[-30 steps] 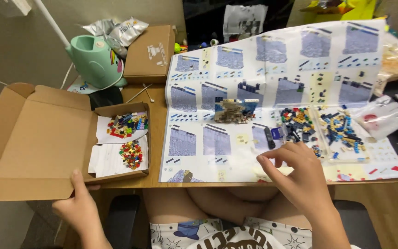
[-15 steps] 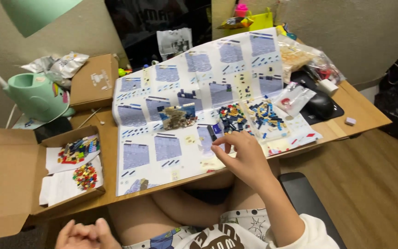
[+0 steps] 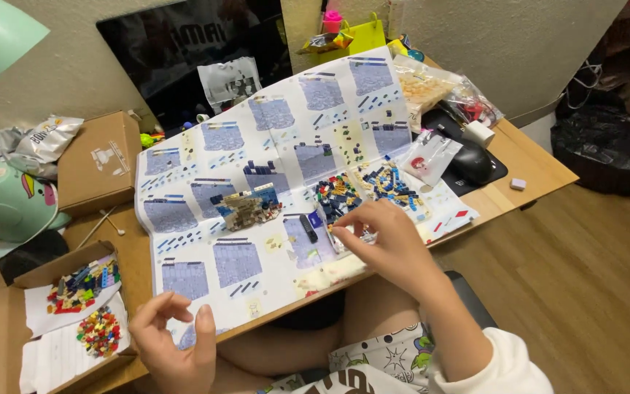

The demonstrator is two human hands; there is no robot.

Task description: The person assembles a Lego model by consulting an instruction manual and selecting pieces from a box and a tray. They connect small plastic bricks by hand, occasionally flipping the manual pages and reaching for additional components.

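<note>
Right hand (image 3: 388,237) pinching, seemingly, small bricks (image 3: 351,235) on instruction sheet (image 3: 257,211).

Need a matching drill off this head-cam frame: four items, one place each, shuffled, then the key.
Things
1. right hand
2. left hand
3. partly built brick model
4. computer mouse

Places
A. on the dark pad at the desk's right end
B. at the near edge of the instruction sheet, fingers open, holding nothing that shows
C. on the middle of the sheet, left of the loose brick piles
D. fingertips down on the sheet just below the brick piles

Pairs: 1-D, 2-B, 3-C, 4-A
</note>
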